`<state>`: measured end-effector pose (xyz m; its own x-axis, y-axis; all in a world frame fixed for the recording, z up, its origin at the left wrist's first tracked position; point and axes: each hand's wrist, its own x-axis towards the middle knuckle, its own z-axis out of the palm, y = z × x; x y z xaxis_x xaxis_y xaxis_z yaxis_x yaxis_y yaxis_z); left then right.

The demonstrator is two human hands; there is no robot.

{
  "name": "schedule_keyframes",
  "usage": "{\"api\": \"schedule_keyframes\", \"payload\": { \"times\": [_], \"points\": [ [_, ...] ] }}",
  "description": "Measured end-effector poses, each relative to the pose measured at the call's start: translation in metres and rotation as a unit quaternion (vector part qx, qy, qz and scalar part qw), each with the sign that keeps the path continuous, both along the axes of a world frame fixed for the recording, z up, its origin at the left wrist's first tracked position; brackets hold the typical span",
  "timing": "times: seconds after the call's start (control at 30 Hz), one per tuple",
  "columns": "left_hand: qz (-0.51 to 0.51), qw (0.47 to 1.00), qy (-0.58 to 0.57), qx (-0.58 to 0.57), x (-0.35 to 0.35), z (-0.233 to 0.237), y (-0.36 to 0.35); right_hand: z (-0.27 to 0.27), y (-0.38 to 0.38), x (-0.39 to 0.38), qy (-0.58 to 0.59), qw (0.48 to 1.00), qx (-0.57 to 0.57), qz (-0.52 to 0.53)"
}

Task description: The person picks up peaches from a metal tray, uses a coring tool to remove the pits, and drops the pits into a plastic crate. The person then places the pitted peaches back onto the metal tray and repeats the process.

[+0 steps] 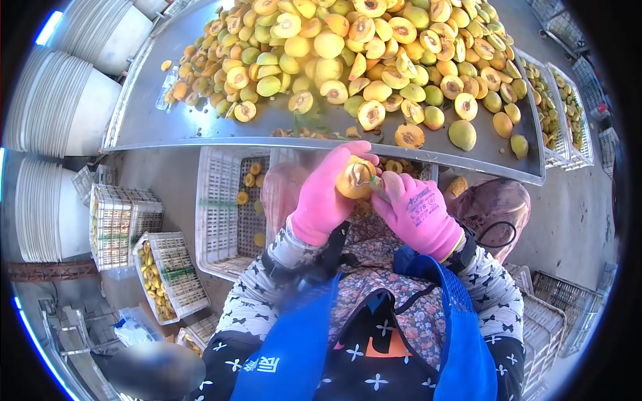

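Observation:
In pink gloves, both my hands meet just in front of the metal table's near edge. My left hand [328, 197] is wrapped round a yellow peach half [356, 179], its cut face turned toward my right hand. My right hand [418, 210] grips a small pitting tool [380, 187], whose tip is at the peach's cut face. Most of the tool is hidden by the fingers, so its exact shape cannot be made out. Beyond my hands, a large heap of peaches [328, 45], many halved with pits showing, lies on the metal table [221, 130].
A white plastic crate [217, 220] with some peach pieces stands below the table, by my knees. More filled crates [177, 267] are at the left, others [562, 100] at the right. Stacked white tubs [50, 100] line the left side. A clear bottle [167, 87] lies on the table.

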<state>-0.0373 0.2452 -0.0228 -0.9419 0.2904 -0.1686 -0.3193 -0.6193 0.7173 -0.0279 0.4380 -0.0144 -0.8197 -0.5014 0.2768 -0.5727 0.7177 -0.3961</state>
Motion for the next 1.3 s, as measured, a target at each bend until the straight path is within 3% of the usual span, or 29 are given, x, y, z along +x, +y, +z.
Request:
{"api": "schedule_keyframes", "payload": {
  "times": [0.03,0.1,0.2,0.3,0.43,0.5,0.53,0.6,0.7,0.73,0.77,0.8,0.9,1.0,1.13,1.3],
  "points": [
    [0.005,0.989,0.1,-0.113,0.002,-0.003,0.0,-0.004,0.0,0.001,0.002,1.0,0.009,0.007],
    [0.014,0.899,0.289,-0.329,0.007,-0.011,0.0,-0.012,0.003,0.003,0.003,0.999,0.026,0.02],
    [0.005,0.97,0.142,-0.196,0.013,-0.007,0.008,-0.018,0.01,0.007,0.036,0.996,0.069,0.044],
    [0.007,0.993,-0.053,-0.107,0.008,-0.001,0.012,-0.016,0.01,0.014,-0.029,0.997,0.054,0.044],
    [0.074,0.985,-0.017,-0.153,0.008,0.001,0.019,-0.037,-0.013,0.022,-0.16,0.984,-0.074,0.005],
    [0.102,0.98,-0.03,-0.17,0.003,0.001,0.024,-0.036,-0.018,0.021,-0.149,0.977,-0.154,0.003],
    [0.097,0.974,0.023,-0.205,0.002,0.0,0.022,-0.037,-0.02,0.019,-0.144,0.971,-0.193,0.002],
    [0.085,0.95,0.133,-0.271,-0.002,-0.002,0.018,-0.044,-0.014,0.007,-0.119,0.977,-0.174,0.013],
    [0.013,0.958,0.068,-0.277,-0.005,0.004,0.006,-0.035,0.006,-0.012,-0.05,0.997,-0.057,0.021],
    [-0.019,0.962,0.003,-0.273,-0.003,0.009,0.002,-0.04,0.012,-0.019,0.057,0.997,-0.023,0.045],
    [-0.051,0.96,-0.061,-0.268,-0.002,0.016,-0.002,-0.037,0.017,-0.022,0.053,0.997,-0.007,0.064],
    [-0.083,0.954,-0.122,-0.262,-0.002,0.021,-0.004,-0.03,0.021,-0.025,0.051,0.995,0.009,0.08],
    [-0.08,0.996,-0.028,-0.024,-0.005,-0.008,-0.019,-0.017,0.019,-0.017,0.022,0.973,-0.226,-0.023],
    [0.024,0.99,-0.008,0.138,-0.001,0.004,-0.006,-0.005,0.01,0.002,-0.015,0.973,-0.226,-0.034],
    [0.011,0.991,-0.071,0.115,-0.001,0.019,0.004,-0.009,0.002,0.008,0.001,0.988,-0.157,-0.011],
    [0.035,0.997,-0.033,0.06,0.002,0.014,0.013,-0.009,0.0,0.011,-0.019,0.997,-0.067,-0.033]
  ]
}}
